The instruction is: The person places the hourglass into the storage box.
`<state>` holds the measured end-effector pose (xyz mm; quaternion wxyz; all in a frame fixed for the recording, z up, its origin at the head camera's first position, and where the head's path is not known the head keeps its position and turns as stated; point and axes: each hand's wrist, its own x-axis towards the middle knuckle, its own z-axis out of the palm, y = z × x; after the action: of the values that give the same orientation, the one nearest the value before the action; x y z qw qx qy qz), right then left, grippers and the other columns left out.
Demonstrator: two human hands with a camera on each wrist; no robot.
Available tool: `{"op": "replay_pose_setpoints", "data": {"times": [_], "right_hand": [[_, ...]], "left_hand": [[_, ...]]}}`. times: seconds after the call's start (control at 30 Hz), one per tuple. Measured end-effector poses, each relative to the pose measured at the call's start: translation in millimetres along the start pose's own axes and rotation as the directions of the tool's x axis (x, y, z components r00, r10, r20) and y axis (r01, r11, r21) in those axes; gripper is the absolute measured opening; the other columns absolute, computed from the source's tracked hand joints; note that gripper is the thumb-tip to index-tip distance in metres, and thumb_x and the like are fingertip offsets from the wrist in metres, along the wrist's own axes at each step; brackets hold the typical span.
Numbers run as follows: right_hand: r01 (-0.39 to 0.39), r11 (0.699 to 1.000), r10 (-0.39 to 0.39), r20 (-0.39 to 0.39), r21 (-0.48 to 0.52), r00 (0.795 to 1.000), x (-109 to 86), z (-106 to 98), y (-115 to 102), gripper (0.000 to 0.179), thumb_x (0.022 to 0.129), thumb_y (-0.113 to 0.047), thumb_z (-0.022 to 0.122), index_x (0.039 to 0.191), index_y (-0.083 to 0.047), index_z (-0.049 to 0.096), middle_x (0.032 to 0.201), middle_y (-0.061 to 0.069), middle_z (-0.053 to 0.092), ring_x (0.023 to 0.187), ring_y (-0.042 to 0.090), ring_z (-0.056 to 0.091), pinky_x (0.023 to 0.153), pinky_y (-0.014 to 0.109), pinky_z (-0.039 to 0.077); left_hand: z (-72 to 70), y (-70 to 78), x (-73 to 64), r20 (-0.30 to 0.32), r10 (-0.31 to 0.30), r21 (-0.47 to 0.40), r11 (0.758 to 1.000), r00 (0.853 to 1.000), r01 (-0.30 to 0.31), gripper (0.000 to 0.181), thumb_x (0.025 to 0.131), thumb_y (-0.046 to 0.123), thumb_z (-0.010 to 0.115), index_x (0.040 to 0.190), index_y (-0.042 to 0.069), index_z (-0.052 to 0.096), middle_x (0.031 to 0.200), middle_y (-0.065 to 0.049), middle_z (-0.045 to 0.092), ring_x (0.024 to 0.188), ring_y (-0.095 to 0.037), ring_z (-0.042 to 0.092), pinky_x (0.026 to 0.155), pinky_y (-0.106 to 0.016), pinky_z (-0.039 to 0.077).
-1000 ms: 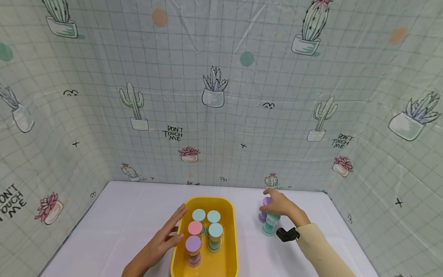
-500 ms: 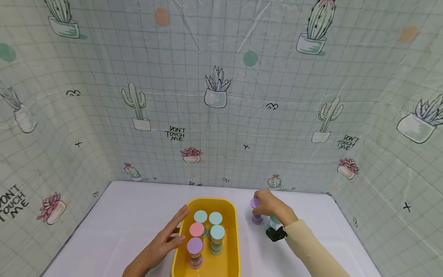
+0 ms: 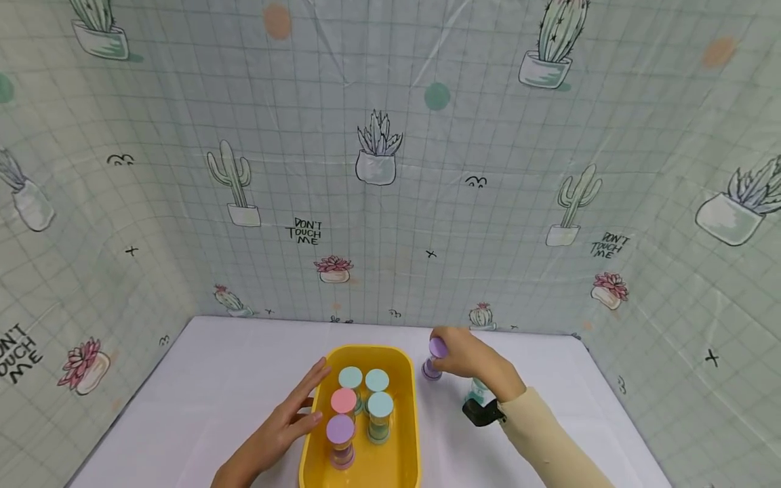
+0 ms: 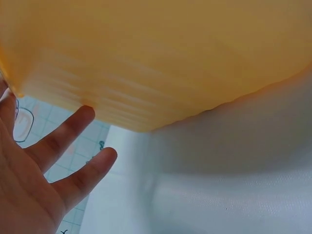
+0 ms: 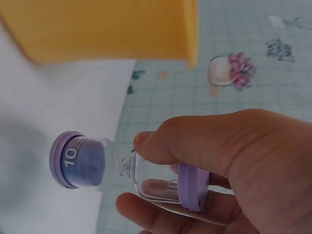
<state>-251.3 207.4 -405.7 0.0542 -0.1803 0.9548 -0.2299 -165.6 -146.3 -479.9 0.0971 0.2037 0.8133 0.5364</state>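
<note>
My right hand (image 3: 466,354) grips a purple-capped hourglass (image 3: 432,369) by its upper bulb, just right of the yellow bin. In the right wrist view the hourglass (image 5: 85,162) shows purple sand in its lower bulb and a "10" printed on it. Thumb and fingers wrap the clear glass near the upper cap. My left hand (image 3: 274,428) rests with spread fingers along the left side of the yellow bin (image 3: 417,434). In the left wrist view, straight fingertips (image 4: 87,113) lie at the bin's outer wall (image 4: 161,63).
Inside the bin stand a purple-capped hourglass (image 3: 340,430), a pink-capped one (image 3: 344,401) and several with light blue caps (image 3: 380,405). A teal hourglass (image 3: 478,391) stands on the white table (image 3: 244,359), partly hidden behind the right wrist. A cactus-print cloth (image 3: 390,217) rises behind.
My right hand has closed on the purple hourglass beside the teal one and carried it left toward the bin. The left hand has stayed at the bin's side.
</note>
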Motion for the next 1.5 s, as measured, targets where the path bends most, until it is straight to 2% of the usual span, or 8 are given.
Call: {"op": "replay_pose_setpoints", "data": {"times": [0.13,0.33,0.5,0.63,0.8,0.97,1.2,1.5], "right_hand": [[0.017,1.0,-0.017,-0.002,0.014,1.0,-6.1,-15.9,-16.8,0.028,0.087,-0.009,0.077,0.111,-0.004,0.065,0.097,0.007,0.069,0.083,0.019,0.062,0.075,0.038,0.059],[0.088,0.995,-0.087,-0.019,0.045,0.996,-19.7,-35.7,-37.5,0.034,0.088,-0.009,0.073,0.119,-0.001,0.063,0.099,0.009,0.071,0.079,0.016,0.063,0.071,0.033,0.057],[0.198,0.979,-0.196,-0.068,0.036,0.978,-27.5,-48.3,-52.7,0.037,0.089,-0.011,0.074,0.122,0.001,0.063,0.101,0.011,0.072,0.08,0.013,0.065,0.072,0.03,0.058],[0.21,0.977,-0.207,-0.088,0.028,0.974,-32.3,-53.1,-67.2,0.033,0.089,-0.012,0.076,0.117,0.0,0.064,0.099,0.009,0.072,0.079,0.011,0.066,0.071,0.027,0.058],[0.259,0.965,-0.256,-0.06,0.034,0.965,-38.8,-51.1,-84.5,0.026,0.087,-0.012,0.077,0.108,-0.003,0.064,0.092,0.003,0.069,0.074,0.008,0.062,0.066,0.022,0.054],[0.298,0.953,-0.297,-0.023,0.055,0.955,-42.5,-45.7,-98.1,0.021,0.088,-0.012,0.078,0.103,-0.006,0.064,0.089,0.0,0.065,0.074,0.009,0.06,0.066,0.021,0.053],[0.315,0.945,-0.322,0.091,0.084,0.942,-41.1,-36.0,-110.6,0.022,0.087,-0.007,0.076,0.105,-0.006,0.065,0.095,0.0,0.067,0.079,0.008,0.062,0.07,0.02,0.054],[0.298,0.947,-0.317,0.224,0.117,0.922,-40.1,-17.2,-122.0,0.028,0.086,-0.013,0.081,0.11,-0.008,0.066,0.096,-0.005,0.069,0.079,0.0,0.062,0.071,0.016,0.054]], "left_hand": [[-0.8,-0.5,0.2,-0.011,0.019,-0.011,1.0,1.0,-0.02,0.062,0.106,0.027,0.054,0.163,0.028,0.031,0.175,-0.005,0.01,0.15,-0.037,0.032,0.103,-0.029,0.049],[-0.2,-3.0,-4.3,0.029,0.034,-0.039,0.999,0.999,-0.033,0.063,0.106,0.025,0.053,0.164,0.025,0.028,0.175,-0.01,0.007,0.143,-0.024,0.04,0.098,-0.026,0.051],[-0.7,-3.5,-4.8,0.032,0.071,-0.023,0.997,0.997,-0.07,0.062,0.107,0.024,0.052,0.164,0.022,0.028,0.174,-0.014,0.007,0.137,-0.026,0.047,0.096,-0.026,0.052],[-0.5,-2.7,-2.8,0.008,0.047,-0.004,0.999,0.999,-0.047,0.062,0.107,0.024,0.053,0.164,0.023,0.029,0.174,-0.01,0.009,0.139,-0.023,0.045,0.097,-0.027,0.052],[-0.8,-3.1,-1.4,0.0,-0.002,0.004,1.0,1.0,0.002,0.063,0.106,0.027,0.053,0.164,0.025,0.029,0.175,-0.005,0.01,0.14,-0.011,0.041,0.099,-0.027,0.05],[-2.4,-3.7,-0.6,0.016,0.036,0.003,0.999,0.999,-0.036,0.062,0.107,0.026,0.052,0.164,0.026,0.028,0.175,-0.005,0.008,0.137,0.008,0.035,0.1,-0.027,0.05],[-1.0,-2.6,-1.8,0.019,0.059,-0.027,0.998,0.998,-0.058,0.062,0.107,0.023,0.052,0.164,0.024,0.029,0.175,-0.009,0.007,0.141,-0.006,0.038,0.099,-0.028,0.05],[-2.5,1.6,-2.6,0.044,0.069,-0.041,0.997,0.997,-0.068,0.062,0.107,0.024,0.052,0.164,0.025,0.027,0.175,-0.012,0.005,0.142,-0.019,0.04,0.098,-0.028,0.051]]}}
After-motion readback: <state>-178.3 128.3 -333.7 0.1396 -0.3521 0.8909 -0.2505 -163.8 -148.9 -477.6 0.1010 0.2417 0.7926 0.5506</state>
